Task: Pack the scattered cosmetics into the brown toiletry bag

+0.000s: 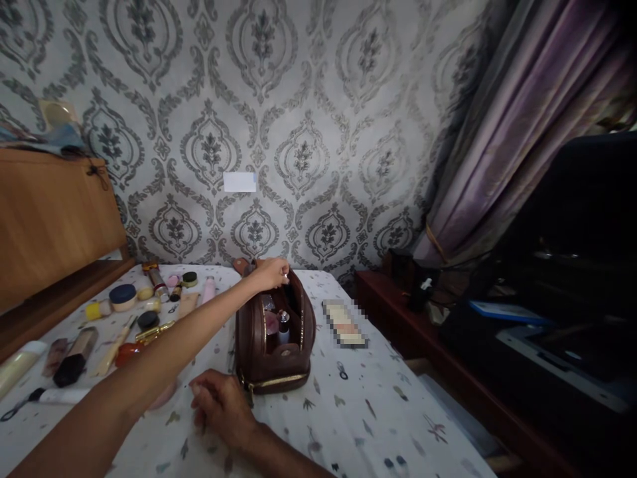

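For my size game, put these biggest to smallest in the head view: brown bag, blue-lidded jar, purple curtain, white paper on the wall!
1. Purple curtain
2. Brown bag
3. White paper and blue-lidded jar: too alike to rank.

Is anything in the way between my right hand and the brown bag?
Nothing visible: only patterned cloth shows between your right hand and the brown bag. Your left hand is at the bag's far end.

Bag [286, 362] looks smooth lthr w/ shiny mtl zip [279, 382].
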### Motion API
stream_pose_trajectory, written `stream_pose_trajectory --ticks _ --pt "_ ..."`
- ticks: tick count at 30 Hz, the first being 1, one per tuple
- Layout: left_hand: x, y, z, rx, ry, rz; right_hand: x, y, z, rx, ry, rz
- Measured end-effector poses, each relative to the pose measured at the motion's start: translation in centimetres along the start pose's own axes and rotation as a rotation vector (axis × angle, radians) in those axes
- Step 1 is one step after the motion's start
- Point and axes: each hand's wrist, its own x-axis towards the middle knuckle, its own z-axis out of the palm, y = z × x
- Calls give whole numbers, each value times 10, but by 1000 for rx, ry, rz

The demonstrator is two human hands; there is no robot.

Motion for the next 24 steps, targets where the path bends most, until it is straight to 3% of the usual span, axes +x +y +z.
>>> stream_pose_trajectory --ticks 11,24 --pt "-1 -1 -1 58 2 -35 0 0 1 3 -2 9" --pt "-7 13 -14 171 40 70 0 -3 0 -27 5 -1"
